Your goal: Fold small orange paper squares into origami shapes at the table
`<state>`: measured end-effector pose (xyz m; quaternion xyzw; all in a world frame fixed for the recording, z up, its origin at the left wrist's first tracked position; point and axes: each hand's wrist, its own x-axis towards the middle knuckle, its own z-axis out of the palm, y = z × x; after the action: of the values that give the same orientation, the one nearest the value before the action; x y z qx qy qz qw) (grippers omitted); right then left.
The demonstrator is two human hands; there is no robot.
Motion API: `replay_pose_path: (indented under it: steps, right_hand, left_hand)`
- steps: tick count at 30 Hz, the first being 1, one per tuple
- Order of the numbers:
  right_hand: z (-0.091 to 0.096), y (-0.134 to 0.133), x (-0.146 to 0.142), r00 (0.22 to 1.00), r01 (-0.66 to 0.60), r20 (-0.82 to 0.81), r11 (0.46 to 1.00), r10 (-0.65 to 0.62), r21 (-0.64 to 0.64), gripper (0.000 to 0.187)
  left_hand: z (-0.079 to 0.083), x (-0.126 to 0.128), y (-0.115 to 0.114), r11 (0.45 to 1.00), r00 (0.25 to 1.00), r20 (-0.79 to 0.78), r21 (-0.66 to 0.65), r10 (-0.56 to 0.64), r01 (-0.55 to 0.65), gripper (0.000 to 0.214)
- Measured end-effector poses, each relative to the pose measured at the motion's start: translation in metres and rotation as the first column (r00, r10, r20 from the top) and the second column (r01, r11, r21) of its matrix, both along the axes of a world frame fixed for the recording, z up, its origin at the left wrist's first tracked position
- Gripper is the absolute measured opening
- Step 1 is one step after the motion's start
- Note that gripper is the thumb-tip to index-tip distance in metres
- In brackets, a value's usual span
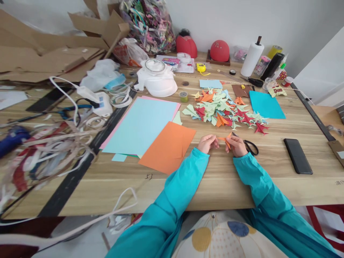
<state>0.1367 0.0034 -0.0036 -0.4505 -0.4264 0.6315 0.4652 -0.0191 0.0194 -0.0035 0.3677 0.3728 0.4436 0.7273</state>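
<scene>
A small orange folded-paper figure [228, 139] with pointed ends is pinched between my two hands, just above the table. My left hand [207, 144] closes its fingertips on the left point. On the other side, my right hand [237, 146] grips the body. Black-handled scissors [252, 147] lie beside my right hand, their blades partly hidden by it. Beyond both hands spreads a heap of folded paper figures [217, 104] in pale green, red, orange and blue. Orange paper sheets [166, 150] lie left of my left hand, overlapping a stack of light blue sheets [145, 122].
A black phone [297, 156] lies to the right. Turquoise paper [267, 104] sits right of the heap. At the back stand a white roll [252, 59] and red pincushions [219, 51]. Tangled cords and ribbons [53, 154] cover the left side, with cardboard [48, 53] behind.
</scene>
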Motion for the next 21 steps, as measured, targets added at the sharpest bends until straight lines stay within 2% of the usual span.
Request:
replay_pose_path:
  steps: [5,11,18,21]
  right_hand:
    - [0.0023,-0.0013,-0.0012,0.999,-0.003,0.049,1.0,0.002,0.016,0.029]
    - [0.0023,-0.002,-0.0016,0.997,-0.018,0.082,1.0,0.016,0.021,0.029]
    - [0.0016,-0.0031,-0.0034,0.998,0.032,0.049,0.999,-0.034,0.037,0.029]
    - [0.0038,-0.004,-0.0043,0.995,-0.005,0.096,0.999,0.001,0.043,0.031]
  left_hand:
    - [0.0022,0.0006,-0.0011,0.999,0.999,0.002,-0.02,0.048,-0.048,0.037]
    - [0.007,0.0004,-0.0043,0.991,0.988,-0.154,0.132,0.015,0.005,0.033]
    - [0.0026,-0.0007,-0.0021,1.0,1.0,-0.011,0.013,0.015,-0.015,0.034]
    - [0.0038,0.0009,-0.0035,0.998,0.999,0.004,0.051,0.039,-0.039,0.037]
